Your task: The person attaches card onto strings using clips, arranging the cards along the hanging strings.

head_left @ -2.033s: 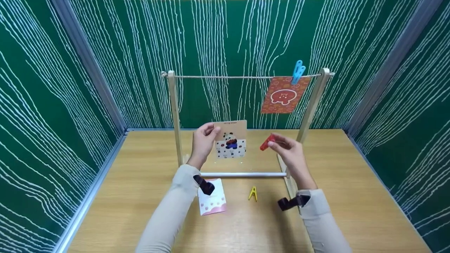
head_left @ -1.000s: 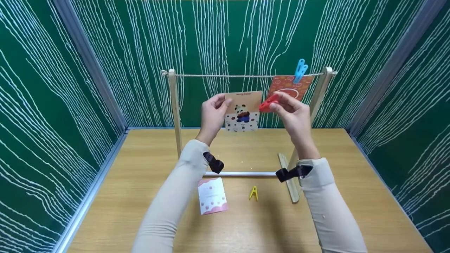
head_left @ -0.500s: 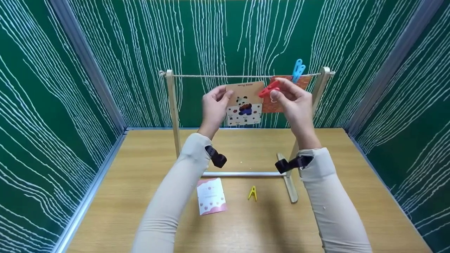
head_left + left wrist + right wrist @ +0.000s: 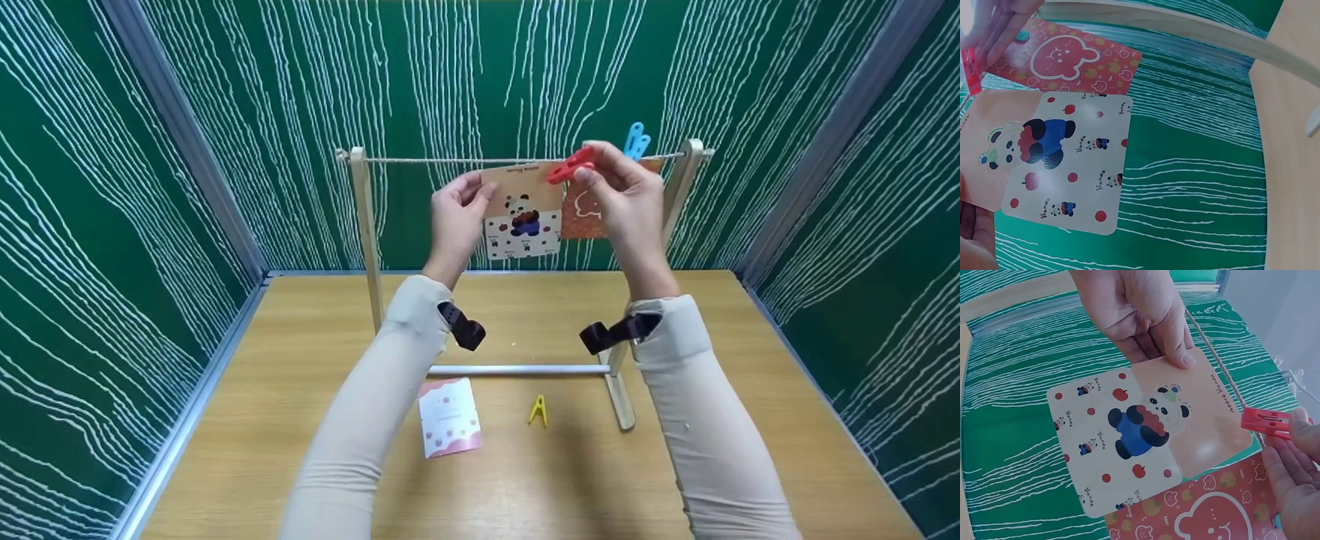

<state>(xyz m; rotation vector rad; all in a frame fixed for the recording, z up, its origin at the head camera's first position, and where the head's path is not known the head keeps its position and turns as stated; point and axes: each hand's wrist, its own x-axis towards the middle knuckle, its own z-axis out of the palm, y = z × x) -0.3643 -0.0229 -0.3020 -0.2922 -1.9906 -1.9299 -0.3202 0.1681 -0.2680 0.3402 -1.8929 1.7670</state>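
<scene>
Left hand: left hand (image 4: 455,212) raised to the string, forearm angled up from the bench; thumb and fingers pinch the left edge of the panda card (image 4: 523,214), grip pressed onto the card.
Right hand: right hand (image 4: 625,196) raised beside it, wrist bent inward; fingertips pinch the tail of the red peg (image 4: 570,165), grip pressed onto the peg.
Panda card: held upright with its top edge at the string (image 4: 450,160), just left of the orange card (image 4: 581,217); its lower right corner overlaps the orange card in the wrist views.
Red peg: at the card's top right corner, on the line of the string; in the right wrist view (image 4: 1265,421) its nose meets the card edge and the string. Whether its jaws are spread or biting, cannot tell.
Hidden: the right hand covers most of the orange card and the lower part of the blue peg (image 4: 636,140). Left wrist view shows only a sliver of the red peg (image 4: 970,70) at the frame edge, with the left palm cut off at bottom left.
Rack: wooden rack (image 4: 364,225) with two uprights, string stretched between their tops, white bar low between the feet.
Room on string: long bare run of string from the left upright to the panda card; right end is crowded by the orange card and blue peg.
Bench: bench (image 4: 750,390) carries a pink-and-white card (image 4: 449,417) and a yellow peg (image 4: 538,410), both in front of the rack, well apart from the hands.
Edges: green patterned walls close in the bench on three sides.
</scene>
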